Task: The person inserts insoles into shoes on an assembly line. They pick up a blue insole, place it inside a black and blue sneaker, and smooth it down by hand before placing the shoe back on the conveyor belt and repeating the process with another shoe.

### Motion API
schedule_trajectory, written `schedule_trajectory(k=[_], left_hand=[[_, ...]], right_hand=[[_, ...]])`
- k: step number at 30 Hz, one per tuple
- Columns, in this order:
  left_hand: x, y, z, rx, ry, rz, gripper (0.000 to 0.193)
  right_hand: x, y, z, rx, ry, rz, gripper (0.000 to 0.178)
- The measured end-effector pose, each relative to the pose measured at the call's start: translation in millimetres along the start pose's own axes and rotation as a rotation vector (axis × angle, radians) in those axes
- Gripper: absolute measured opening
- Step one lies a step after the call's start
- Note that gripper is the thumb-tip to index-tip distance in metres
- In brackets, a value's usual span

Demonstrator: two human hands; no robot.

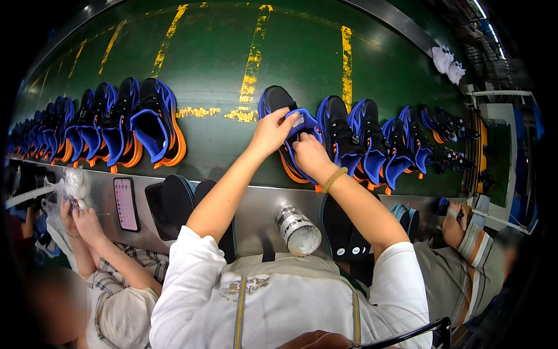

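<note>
In front of me on the green belt stands a black and blue sneaker [275,100] with an orange sole, toe pointing away. My left hand [272,131] pinches its blue tongue [300,120], which carries a small pale label. My right hand [312,153] reaches into the shoe's opening from the right with bent fingers. Those fingertips are partly hidden inside the collar, so what they grip there does not show. Close on the right stands another matching sneaker [335,119], apart from my fingers.
Rows of similar sneakers [156,116] line the green belt [215,52] on both sides. Along the metal ledge [256,215] are a phone [126,203], dark insoles [177,200] and a clear jar [298,231]. Co-workers' hands [87,224] are at left, another person [465,256] at right.
</note>
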State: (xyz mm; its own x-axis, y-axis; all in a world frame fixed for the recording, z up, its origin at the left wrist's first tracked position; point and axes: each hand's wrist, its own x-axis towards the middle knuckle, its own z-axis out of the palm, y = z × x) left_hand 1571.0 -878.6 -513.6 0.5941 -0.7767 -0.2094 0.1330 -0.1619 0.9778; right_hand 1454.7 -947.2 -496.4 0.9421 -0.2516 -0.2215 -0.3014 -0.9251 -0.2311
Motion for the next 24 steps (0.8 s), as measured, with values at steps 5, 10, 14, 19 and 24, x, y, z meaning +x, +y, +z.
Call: schedule_trajectory(k=[5, 10, 14, 19, 24], left_hand=[[0.9, -0.5, -5.1, 0.125, -0.078, 0.044, 0.03], [-3.9, 8.2, -3.2, 0.069, -0.056, 0.1, 0.029], [-3.9, 4.7, -4.5, -0.017, -0.062, 0.084, 0.028], [1.5, -3.3, 10.3, 0.136, 0.223, 0.271, 0.024], [4.6, -9.6, 11.0, 0.253, 0.175, 0.376, 0.021]], right_hand=[[-8.2, 6.8, 5.6, -0.17, -0.107, -0.065, 0.019], [0.3, 20.5, 4.5, -0.284, -0.319, -0.209, 0.025], [4.5, 20.8, -0.2, -0.37, -0.436, -0.315, 0.026], [21.9, 26.9, 8.1, -0.492, -0.491, -0.46, 0.02], [7.6, 18.3, -7.3, -0.439, -0.418, -0.45, 0.022]])
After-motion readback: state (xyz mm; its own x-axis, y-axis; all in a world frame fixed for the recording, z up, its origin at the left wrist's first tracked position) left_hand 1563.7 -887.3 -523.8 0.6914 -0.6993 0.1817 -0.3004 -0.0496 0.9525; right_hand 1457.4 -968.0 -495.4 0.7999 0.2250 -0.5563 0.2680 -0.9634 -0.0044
